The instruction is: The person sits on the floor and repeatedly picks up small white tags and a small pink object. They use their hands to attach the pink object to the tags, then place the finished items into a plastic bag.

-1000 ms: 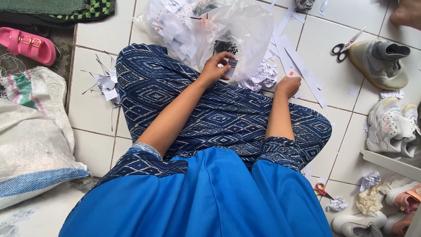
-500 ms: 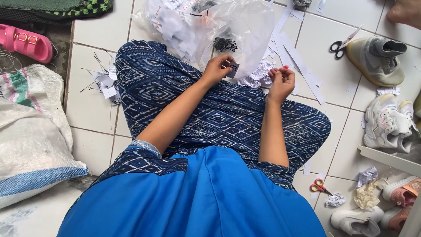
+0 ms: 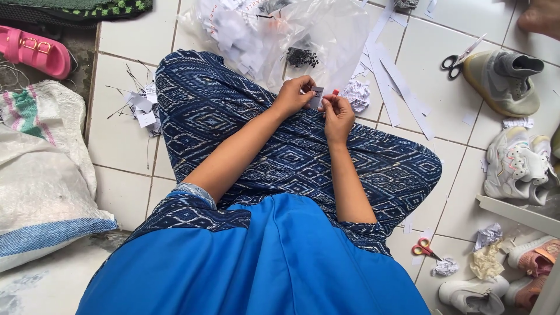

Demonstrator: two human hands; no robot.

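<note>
I sit cross-legged on a white tiled floor in blue patterned trousers. My left hand (image 3: 296, 95) pinches a small white paper tag (image 3: 317, 97) above my knee. My right hand (image 3: 338, 112) meets it from the right, its fingertips on the same tag; a tiny red tip shows beside its fingers. Just beyond both hands lies a clear plastic bag (image 3: 274, 35) holding several white tags and a bundle of black fasteners (image 3: 303, 57).
White paper strips (image 3: 396, 87) and a crumpled paper lie to the right. Black scissors (image 3: 458, 58) lean by a beige shoe (image 3: 504, 81); more sneakers (image 3: 516, 166) and small red scissors (image 3: 424, 249) sit further right. A pink sandal (image 3: 35, 51) and woven sack (image 3: 41, 175) are left.
My right hand has risen from the floor beside my knee and come up to the left hand, joining it on the tag. The left hand drew slightly back from the bag.
</note>
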